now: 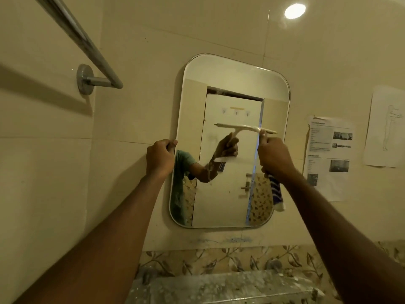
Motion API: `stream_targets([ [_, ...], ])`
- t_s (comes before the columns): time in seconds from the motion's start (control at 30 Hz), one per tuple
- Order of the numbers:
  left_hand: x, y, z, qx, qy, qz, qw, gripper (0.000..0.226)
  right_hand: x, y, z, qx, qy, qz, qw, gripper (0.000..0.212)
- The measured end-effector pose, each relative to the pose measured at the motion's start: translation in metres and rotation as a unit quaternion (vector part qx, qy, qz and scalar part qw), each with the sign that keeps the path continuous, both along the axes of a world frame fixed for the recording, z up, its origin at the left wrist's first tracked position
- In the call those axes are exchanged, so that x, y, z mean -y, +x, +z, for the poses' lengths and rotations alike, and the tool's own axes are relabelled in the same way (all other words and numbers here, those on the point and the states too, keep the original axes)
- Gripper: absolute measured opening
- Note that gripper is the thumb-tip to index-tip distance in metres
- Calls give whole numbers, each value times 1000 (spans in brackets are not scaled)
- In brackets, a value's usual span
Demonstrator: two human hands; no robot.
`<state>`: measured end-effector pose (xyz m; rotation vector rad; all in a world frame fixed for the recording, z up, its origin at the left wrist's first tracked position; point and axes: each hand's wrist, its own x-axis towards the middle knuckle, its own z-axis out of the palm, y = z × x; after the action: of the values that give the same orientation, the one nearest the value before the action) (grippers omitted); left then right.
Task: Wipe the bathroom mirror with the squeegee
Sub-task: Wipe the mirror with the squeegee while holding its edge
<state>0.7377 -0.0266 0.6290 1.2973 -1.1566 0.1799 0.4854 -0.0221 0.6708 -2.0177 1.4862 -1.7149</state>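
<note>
Head cam shows the right hand (pixel 274 156) wrapped tight round the squeegee (pixel 268 131) handle, with a striped cloth (pixel 276 194) dangling under it. The blade's on the mirror (pixel 232 69), about halfway up on the right. Left hand (pixel 161 157) grips the mirror's left edge, and there are smeary patches mid-glass, so I'd guess the lower half's not done yet.

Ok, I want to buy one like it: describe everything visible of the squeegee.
The squeegee is cream-coloured, plastic by its look, T-shaped: a long thin blade bar on a short handle. The bar lies nearly level against the mirror around mid-height, right of centre. The right hand grips its handle from below; its reflection shows beside it.
</note>
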Motion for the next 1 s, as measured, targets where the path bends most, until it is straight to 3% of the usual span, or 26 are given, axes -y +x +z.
stream_targets([
  [0.27,-1,-4,-8,2,-2,13,1000,39,-6,8,-137,-22,54,-19,998,66],
  [0.37,-2,-2,-15,1,-4,7,1000,36,-16,7,-133,-13,77,2,997,62],
  [0.6,-1,-1,-20,-4,0,-9,1000,31,-1,7,-38,-14,-13,-21,1000,56],
  [0.9,0,-2,-37,-5,-5,4,1000,35,-1,14,-182,-17,54,-33,998,62],
  [1.0,-2,-2,-35,-7,8,-4,1000,36,-13,11,-191,-20,98,-25,995,62],
])
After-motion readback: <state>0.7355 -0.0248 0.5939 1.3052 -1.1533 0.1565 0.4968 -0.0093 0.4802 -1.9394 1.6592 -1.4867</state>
